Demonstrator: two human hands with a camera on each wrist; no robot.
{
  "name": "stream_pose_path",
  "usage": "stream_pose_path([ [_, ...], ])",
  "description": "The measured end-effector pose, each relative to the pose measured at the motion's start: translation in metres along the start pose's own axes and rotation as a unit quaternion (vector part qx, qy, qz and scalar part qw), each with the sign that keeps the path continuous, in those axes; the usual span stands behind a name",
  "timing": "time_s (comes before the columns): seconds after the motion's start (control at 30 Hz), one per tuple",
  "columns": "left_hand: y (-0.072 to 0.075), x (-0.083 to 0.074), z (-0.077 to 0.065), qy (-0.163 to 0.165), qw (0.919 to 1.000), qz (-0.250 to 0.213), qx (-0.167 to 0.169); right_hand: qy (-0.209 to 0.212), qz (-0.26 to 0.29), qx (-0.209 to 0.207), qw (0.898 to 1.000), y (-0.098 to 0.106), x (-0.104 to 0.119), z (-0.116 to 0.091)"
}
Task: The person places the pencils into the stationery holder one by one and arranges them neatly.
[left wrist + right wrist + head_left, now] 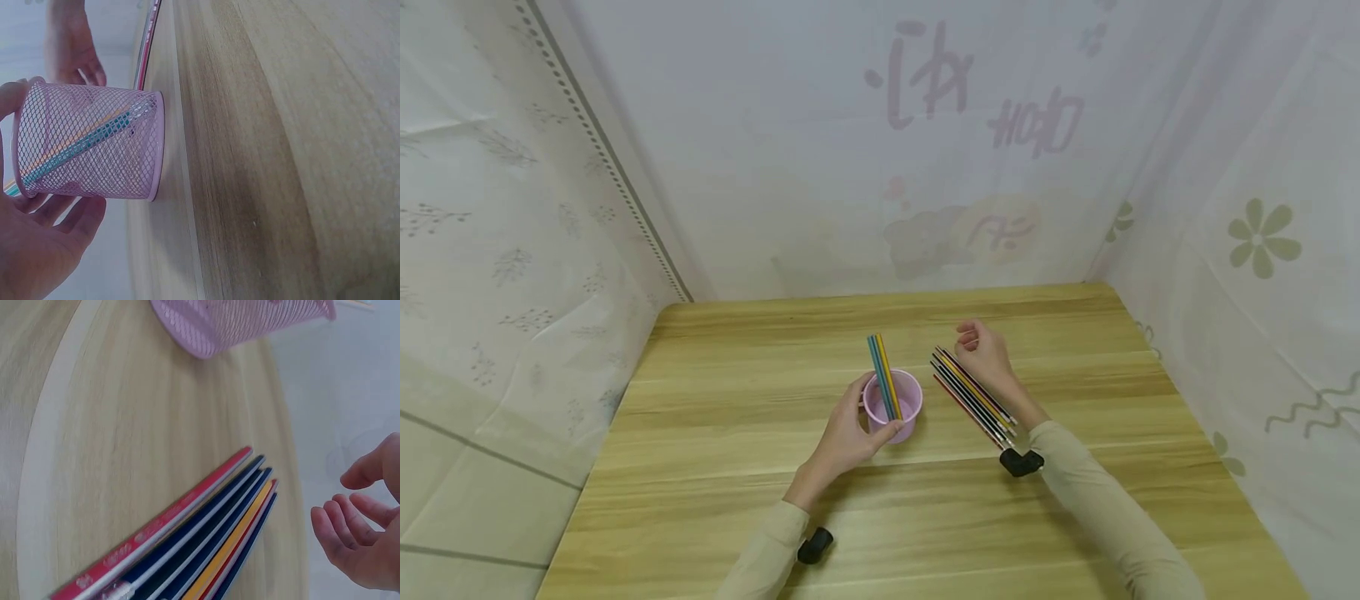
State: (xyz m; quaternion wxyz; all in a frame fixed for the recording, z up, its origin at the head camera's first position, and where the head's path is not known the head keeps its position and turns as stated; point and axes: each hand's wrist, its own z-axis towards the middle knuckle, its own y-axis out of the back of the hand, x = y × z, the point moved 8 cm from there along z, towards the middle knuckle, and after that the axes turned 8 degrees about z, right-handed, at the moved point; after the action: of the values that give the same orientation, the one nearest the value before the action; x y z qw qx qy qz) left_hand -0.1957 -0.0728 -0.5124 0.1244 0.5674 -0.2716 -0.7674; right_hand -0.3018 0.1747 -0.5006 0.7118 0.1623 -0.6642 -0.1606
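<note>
My left hand [846,435] grips a pink mesh pen cup [81,140], its thumb at the near rim and its fingers round the far side. The cup stands upright on the table. A few pencils [881,367], teal and yellow, lean inside it and stick out past the rim. To the right of the cup lies a bundle of pencils [206,540] in red, dark blue and yellow, side by side on the wood. Just above the far end of this bundle is my right hand [986,357], its fingers loosely bent with nothing between them.
A wood-grain table [715,467] carries everything. Pale printed cloth [790,167] hangs behind it and along both sides. Black wrist-worn devices [1021,462] sit at both sleeves, the right one close by the near ends of the pencils.
</note>
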Motion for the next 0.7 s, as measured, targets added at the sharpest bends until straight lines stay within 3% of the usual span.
stream_pose_path([
  [0.37,-0.001,0.002,0.0,0.008,0.9999,0.009,0.004,-0.027,-0.041,0.036,0.998,-0.001,-0.023,0.0],
  [0.7,-0.001,0.002,0.001,0.015,0.9999,0.0,0.006,-0.021,-0.085,0.054,0.995,-0.007,-0.036,0.002],
])
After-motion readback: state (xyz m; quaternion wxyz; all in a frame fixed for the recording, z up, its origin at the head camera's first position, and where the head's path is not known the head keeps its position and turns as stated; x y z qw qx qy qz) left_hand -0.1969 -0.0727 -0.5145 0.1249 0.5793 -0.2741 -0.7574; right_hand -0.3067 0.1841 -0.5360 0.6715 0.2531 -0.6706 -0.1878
